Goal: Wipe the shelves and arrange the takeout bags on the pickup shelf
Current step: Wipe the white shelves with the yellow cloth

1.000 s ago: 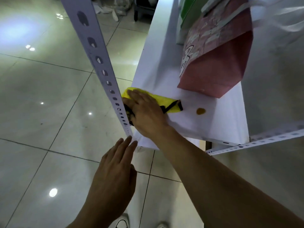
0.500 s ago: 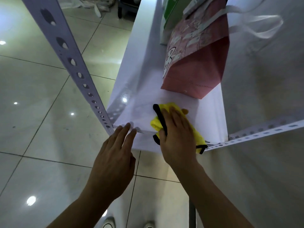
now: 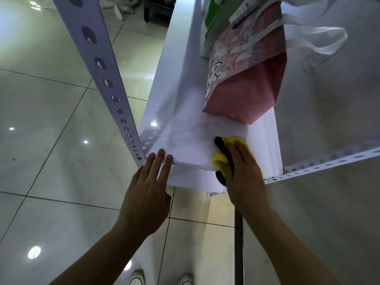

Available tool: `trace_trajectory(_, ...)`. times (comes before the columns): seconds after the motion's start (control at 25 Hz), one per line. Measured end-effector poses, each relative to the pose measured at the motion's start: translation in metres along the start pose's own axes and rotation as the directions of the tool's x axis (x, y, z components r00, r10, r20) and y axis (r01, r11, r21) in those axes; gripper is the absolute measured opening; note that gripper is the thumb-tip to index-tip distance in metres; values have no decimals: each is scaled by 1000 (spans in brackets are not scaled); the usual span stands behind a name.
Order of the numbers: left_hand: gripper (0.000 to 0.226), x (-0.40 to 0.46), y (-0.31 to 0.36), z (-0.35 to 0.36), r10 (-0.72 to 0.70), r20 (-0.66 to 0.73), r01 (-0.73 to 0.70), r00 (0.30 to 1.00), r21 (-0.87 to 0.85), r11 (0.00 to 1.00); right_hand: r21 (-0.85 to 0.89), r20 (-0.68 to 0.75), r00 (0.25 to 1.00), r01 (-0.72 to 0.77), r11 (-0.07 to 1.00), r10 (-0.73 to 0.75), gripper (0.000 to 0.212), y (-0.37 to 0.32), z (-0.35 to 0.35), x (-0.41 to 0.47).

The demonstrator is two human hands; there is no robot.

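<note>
A white shelf board [image 3: 185,128] runs away from me between perforated metal posts. My right hand [image 3: 244,171] lies flat with straight fingers on a yellow cloth with black trim [image 3: 221,159], pressing it onto the shelf's near right corner. My left hand [image 3: 148,192] is open, its fingertips resting on the shelf's near edge at the left. A pink takeout bag [image 3: 246,79] with white handles stands on the shelf beyond the cloth, leaning against the wall. Behind it stands a green and white bag [image 3: 213,21], partly hidden.
A perforated upright post [image 3: 102,75] rises at the shelf's left corner. A perforated rail [image 3: 320,163] runs along the grey wall [image 3: 329,202] on the right. Glossy floor tiles [image 3: 51,120] lie below, with my shoes [image 3: 160,278] at the bottom.
My right hand has swept the cloth from the shelf's left corner to its near right corner, over the brown spot, which no longer shows. My left hand moved onto the shelf's edge.
</note>
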State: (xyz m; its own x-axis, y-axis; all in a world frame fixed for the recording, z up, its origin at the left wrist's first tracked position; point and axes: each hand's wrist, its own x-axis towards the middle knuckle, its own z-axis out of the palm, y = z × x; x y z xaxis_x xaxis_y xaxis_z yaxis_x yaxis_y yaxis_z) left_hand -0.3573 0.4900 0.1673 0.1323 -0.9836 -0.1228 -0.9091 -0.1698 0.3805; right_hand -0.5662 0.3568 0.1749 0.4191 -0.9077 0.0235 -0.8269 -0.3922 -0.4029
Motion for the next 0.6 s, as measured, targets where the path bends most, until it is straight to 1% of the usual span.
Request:
trace_trajectory(0.12, 90, 0, -1, 2, -9, 5, 8, 1000, 16, 1000, 83, -27, 999, -34, 996, 37, 53, 2, -4, 37)
trace_trajectory(0.24, 90, -1, -1, 2, -15, 4, 15, 1000, 1, 1000, 128, -60, 998, -26, 991, 34, 53, 8, 0, 25)
trace_trajectory(0.32, 89, 0, 1, 1, -24, -11, 24, 1000, -13, 1000, 76, -94, 996, 3, 997, 4, 52, 4, 5, 8)
trace_trajectory(0.36, 87, -2, 1, 0, -33, -23, 33, 999, -27, 999, 11, -91, 994, 56, 998, -54, 53, -8, 14, 4)
trace_trajectory(0.4, 86, -6, 3, -1, -47, -32, 45, 998, -49, 998, -49, -47, 992, 118, 992, -121, 55, -24, 25, 3)
trace_trajectory(0.44, 85, -10, 4, -1, -62, -38, 59, 997, -67, 996, -73, 20, 984, 177, 981, -176, 58, -44, 36, 6)
trace_trajectory(0.52, 84, -22, 3, 0, -85, -46, 82, 995, -69, 994, -35, 114, 941, 324, 945, -319, 60, -82, 50, 27)
trace_trajectory(0.6, 85, -37, -5, 2, -107, -45, 104, 993, -70, 992, -15, 134, 882, 458, 889, -452, 57, -100, 52, 63)
